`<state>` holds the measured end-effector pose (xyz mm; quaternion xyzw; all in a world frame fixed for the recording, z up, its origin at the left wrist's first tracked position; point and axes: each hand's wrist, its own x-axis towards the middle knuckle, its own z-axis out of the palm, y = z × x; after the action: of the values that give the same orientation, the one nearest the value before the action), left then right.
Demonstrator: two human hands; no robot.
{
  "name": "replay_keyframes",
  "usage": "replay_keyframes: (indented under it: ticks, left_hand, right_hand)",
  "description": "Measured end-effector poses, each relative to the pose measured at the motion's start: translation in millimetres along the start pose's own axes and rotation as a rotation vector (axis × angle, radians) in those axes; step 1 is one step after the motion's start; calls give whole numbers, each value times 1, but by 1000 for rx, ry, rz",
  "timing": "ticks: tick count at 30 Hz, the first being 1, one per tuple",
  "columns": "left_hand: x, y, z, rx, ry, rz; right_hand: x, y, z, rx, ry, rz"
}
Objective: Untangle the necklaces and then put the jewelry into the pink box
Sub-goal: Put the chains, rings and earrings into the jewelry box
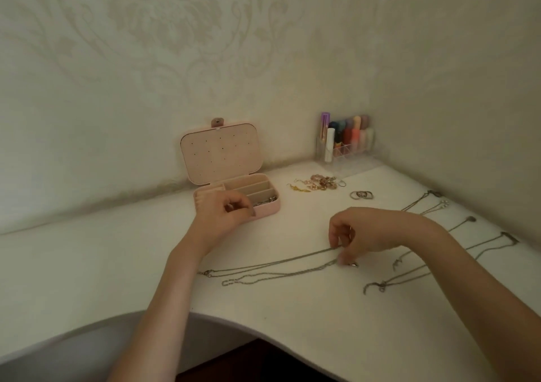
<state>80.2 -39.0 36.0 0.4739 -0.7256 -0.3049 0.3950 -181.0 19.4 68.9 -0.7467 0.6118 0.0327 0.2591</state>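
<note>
The right hand [349,236] has its fingertips curled down, pinching a thin silver chain [272,263] that lies stretched leftward across the white tabletop [87,279], with a second chain [278,275] just beside it. The left hand [225,210] hovers with fingers curled at the front of the open pink box [234,188]; whether it holds anything I cannot tell. Such chains look light, limp and slippery (and quick to re-knot), so I would lift one near its middle or by the clasp end and let it hang free. More necklaces [424,267] lie to the right, with rings [361,195] and earrings [316,183] beyond. No writing or brand is readable anywhere.
</note>
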Motion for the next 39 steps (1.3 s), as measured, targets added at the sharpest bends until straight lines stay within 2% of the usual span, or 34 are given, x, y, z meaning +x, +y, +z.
replay_keyframes:
  ticks: [4,14,19,21,24,27,31,34,39]
  left_hand:
    - [-12,6,6,16,-33,10]
    - [-24,29,22,40,-142,64]
    - [-21,40,47,146,-185,159]
    - [-19,43,60,155,-199,150]
    - [-17,49,73,56,-243,59]
    - [-16,51,71,-8,-306,0]
    - [-16,41,50,-62,-317,-112]
    - [-14,31,24,-46,-264,-142]
    - [-7,20,-19,-5,-159,-149]
  right_hand:
    - [-4,6,4,-14,178,50]
    - [-7,20,6,36,249,60]
    - [-2,21,10,-77,305,-50]
    - [-1,19,12,50,380,-103]
    - [4,6,6,501,513,-198]
    - [14,-8,-9,942,528,-223]
    - [31,-18,-29,1394,494,-228]
    - [44,-22,-46,1464,625,-238]
    - [65,-37,-64,1283,806,-307]
